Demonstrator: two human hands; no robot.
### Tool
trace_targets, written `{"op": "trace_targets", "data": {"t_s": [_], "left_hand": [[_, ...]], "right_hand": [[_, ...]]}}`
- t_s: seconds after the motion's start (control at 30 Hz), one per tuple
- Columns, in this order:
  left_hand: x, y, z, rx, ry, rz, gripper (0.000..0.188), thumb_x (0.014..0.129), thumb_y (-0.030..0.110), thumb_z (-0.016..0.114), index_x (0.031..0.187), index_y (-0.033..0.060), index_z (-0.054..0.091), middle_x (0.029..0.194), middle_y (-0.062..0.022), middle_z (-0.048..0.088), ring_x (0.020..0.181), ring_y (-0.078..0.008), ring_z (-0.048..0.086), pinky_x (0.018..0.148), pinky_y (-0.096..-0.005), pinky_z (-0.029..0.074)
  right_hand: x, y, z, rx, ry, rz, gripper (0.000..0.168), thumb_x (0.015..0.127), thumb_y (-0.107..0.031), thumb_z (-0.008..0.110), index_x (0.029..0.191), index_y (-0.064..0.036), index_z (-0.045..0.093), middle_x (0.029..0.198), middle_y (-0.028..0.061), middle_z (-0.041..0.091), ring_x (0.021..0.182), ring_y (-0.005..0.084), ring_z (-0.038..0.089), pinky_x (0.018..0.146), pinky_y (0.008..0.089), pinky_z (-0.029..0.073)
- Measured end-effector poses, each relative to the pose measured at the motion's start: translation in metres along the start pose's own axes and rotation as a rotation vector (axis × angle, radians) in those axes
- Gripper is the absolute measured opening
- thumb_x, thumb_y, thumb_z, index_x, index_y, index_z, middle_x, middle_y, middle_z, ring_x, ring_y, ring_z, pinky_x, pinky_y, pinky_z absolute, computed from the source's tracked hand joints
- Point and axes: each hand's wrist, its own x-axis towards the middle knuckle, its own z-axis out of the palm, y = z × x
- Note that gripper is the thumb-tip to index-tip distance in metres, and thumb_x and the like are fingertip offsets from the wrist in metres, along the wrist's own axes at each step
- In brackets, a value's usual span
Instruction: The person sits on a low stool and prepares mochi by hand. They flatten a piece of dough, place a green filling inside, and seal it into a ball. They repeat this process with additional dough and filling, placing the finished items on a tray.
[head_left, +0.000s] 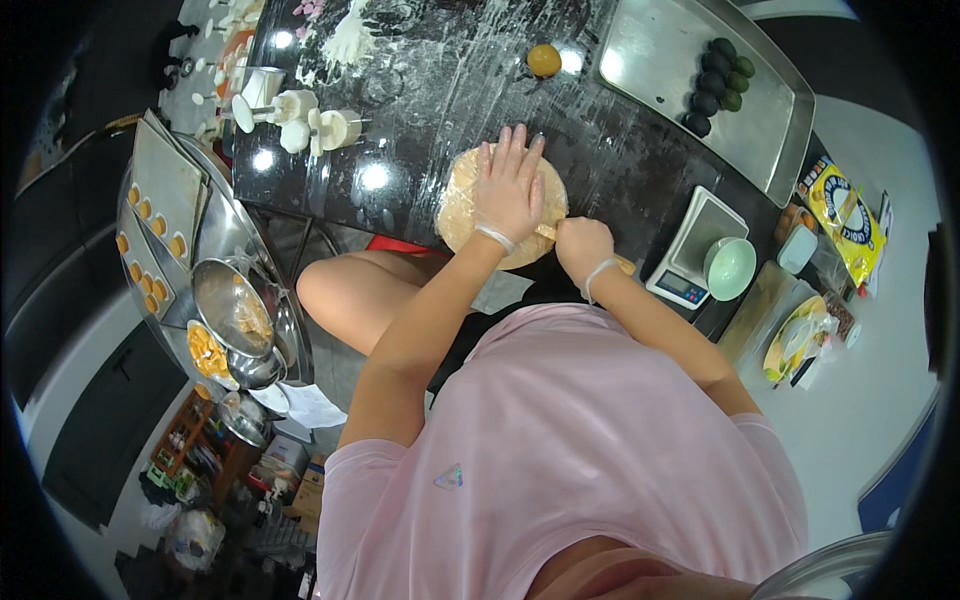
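Observation:
My left hand, in a clear plastic glove, lies flat with fingers spread on a round pale disc. The disc looks wrapped in clear film and overhangs the near edge of the dark table. Its contents are not plain under the film. My gloved right hand is closed around a slim wooden tool, whose one end shows beyond my wrist. A flat pale part shows at the disc's right edge, on the other side of my fist. The tool's exact kind is hidden by my fingers.
A digital scale with a green bowl stands right. Behind it, a metal tray holds dark and green balls. A yellow ball, flour and plunger moulds lie on the table. Trays and bowls stand left.

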Motion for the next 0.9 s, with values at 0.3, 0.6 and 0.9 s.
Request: {"op": "trace_targets", "data": {"t_s": [0.3,0.6,0.9], "left_hand": [[0.000,0.001,-0.003,-0.030,-0.079,-0.026,0.052,0.090,0.019,0.045,0.140,0.0061,0.043,0.148,-0.0193,0.036,0.139,-0.0366,0.029,0.115,-0.0550,0.014],[-0.002,-0.003,0.001,-0.128,0.061,-0.030,0.055,0.091,0.020,0.047,0.143,0.0041,0.038,0.150,-0.0208,0.032,0.141,-0.0381,0.025,0.116,-0.0515,0.014],[-0.068,0.006,-0.135,-0.414,-0.133,0.083,0.086,0.070,0.018,0.075,0.145,0.0084,0.033,0.147,-0.0239,0.034,0.140,-0.0400,0.027,0.115,-0.0432,0.021]], "right_hand": [[-0.002,0.001,0.008,0.024,0.040,-0.012,0.015,0.077,-0.009,0.057,0.070,-0.005,0.069,0.070,0.0168,0.068,0.064,0.0317,0.069,0.059,0.0403,0.055],[0.001,0.006,0.001,-0.030,0.029,-0.065,0.019,0.078,-0.019,0.061,0.076,-0.003,0.072,0.074,0.0177,0.069,0.067,0.0298,0.070,0.061,0.0390,0.056],[-0.033,-0.031,-0.144,0.764,-0.476,-0.326,0.062,0.085,-0.063,0.057,0.080,-0.002,0.068,0.069,0.0072,0.066,0.062,0.0148,0.065,0.058,0.0268,0.052]]}}
